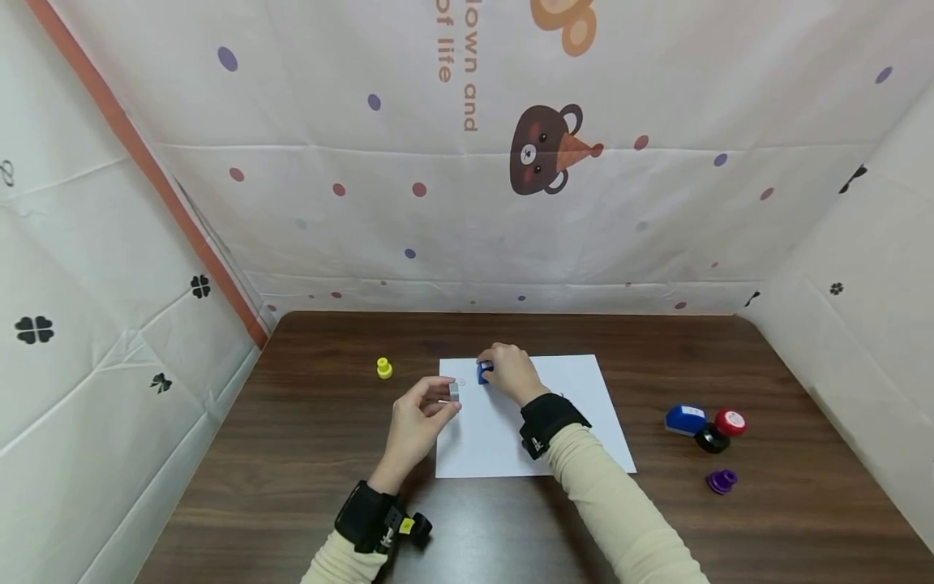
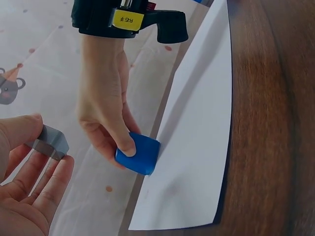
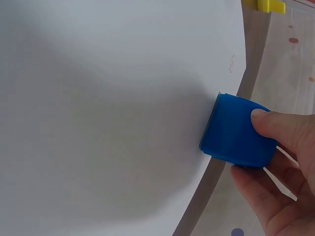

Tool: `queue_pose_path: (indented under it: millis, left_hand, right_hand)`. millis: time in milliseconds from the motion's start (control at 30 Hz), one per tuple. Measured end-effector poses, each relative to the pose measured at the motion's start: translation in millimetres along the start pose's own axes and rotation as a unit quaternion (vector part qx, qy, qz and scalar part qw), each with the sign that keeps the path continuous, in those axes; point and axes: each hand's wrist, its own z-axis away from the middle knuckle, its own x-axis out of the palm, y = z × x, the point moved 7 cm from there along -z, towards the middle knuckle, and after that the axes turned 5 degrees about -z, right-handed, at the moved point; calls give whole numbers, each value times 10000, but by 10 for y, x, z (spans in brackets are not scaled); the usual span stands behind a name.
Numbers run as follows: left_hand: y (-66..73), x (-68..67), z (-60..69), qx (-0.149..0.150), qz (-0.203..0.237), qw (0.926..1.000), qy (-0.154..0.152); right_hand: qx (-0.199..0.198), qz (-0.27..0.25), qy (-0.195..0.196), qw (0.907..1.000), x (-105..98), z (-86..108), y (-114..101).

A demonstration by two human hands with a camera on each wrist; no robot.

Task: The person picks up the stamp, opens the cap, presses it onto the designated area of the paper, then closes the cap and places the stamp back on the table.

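Note:
My right hand (image 1: 511, 375) pinches a blue block-shaped stamp (image 3: 238, 132) between thumb and fingers, its flat face against the white paper (image 1: 481, 446) near the far edge. A small round mark (image 1: 462, 381) shows on the paper just left of it. Over the paper's left edge, my left hand (image 1: 417, 420) holds a small grey translucent cap (image 2: 51, 142) between thumb and fingertips. In the left wrist view the right hand (image 2: 106, 98) is seen gripping the blue stamp (image 2: 139, 153).
A yellow stamp (image 1: 383, 368) stands left of the paper. To the right lie another blue stamp (image 1: 686, 419), a red-topped one (image 1: 730, 422), a black round piece (image 1: 712, 439) and a purple stamp (image 1: 721, 481). Patterned white cloth (image 1: 467, 227) hangs behind the table.

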Motion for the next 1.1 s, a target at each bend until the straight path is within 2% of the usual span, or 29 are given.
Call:
queue_pose_path:
  millis: [433, 667, 933, 1100]
  left_hand:
    - [-48, -4, -22, -23, 4, 10000, 16]
    - [-375, 58, -75, -52, 112, 9999, 63]
    - [-365, 43, -56, -209, 17, 9998, 52]
    - [-139, -26, 11, -203, -111, 9997, 67]
  right_hand:
    - [-41, -42, 59, 10000, 2, 1, 2]
    - [8, -66, 50, 10000, -4, 10, 8]
    - [-80, -56, -9, 10000, 2, 2, 14]
    - [-201, -10, -57, 9998, 6, 17, 0]
